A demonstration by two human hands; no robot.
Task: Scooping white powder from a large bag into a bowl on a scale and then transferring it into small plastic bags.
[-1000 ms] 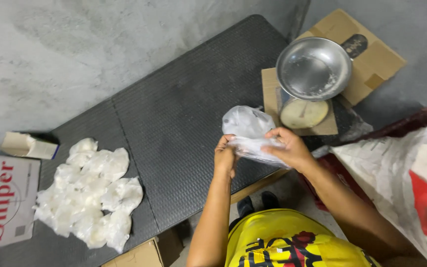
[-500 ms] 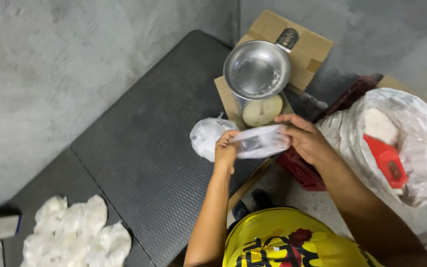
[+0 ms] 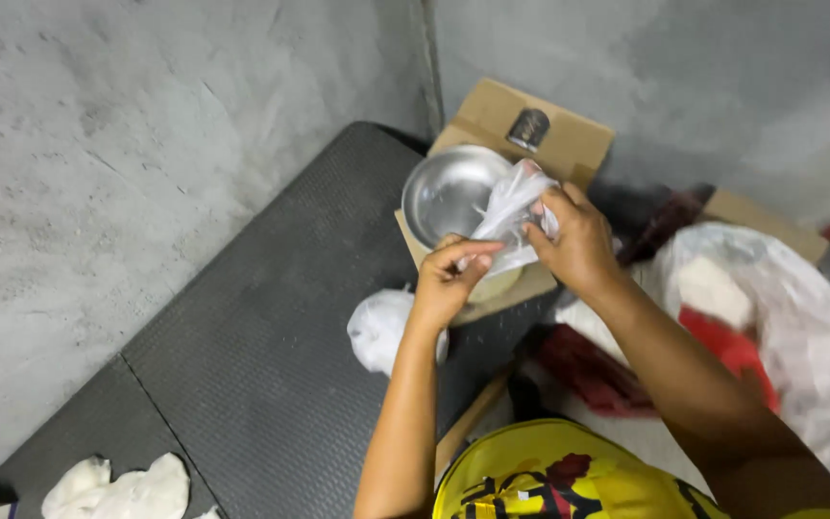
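The dark ribbed mat (image 3: 242, 356) runs slantwise from lower left toward the wall corner; a large white sack (image 3: 790, 317) with red inside it bulges at the right; a flattened cardboard box (image 3: 569, 135) lies at the mat's far end, bearing a round metal bowl (image 3: 444, 192) and a small dark can (image 3: 528, 128). Over the bowl's near rim both hands hold a thin clear plastic bag (image 3: 509, 210); its long axis tilts from lower left up to upper right, its crumpled top pointing toward the can; it looks limp, wrinkled, translucent white. The right hand (image 3: 578, 240) comes in from the lower right, forearm sloping up, its fingers clenched on the bag's upper part; the left hand (image 3: 444, 279) rises on a nearly upright forearm, its fingers (image 3: 473, 252) pinching the bag's lower edge. A filled white bag (image 3: 381, 327) rests on the mat just beside the left wrist; more white bags (image 3: 117, 490) lie at the lower left.
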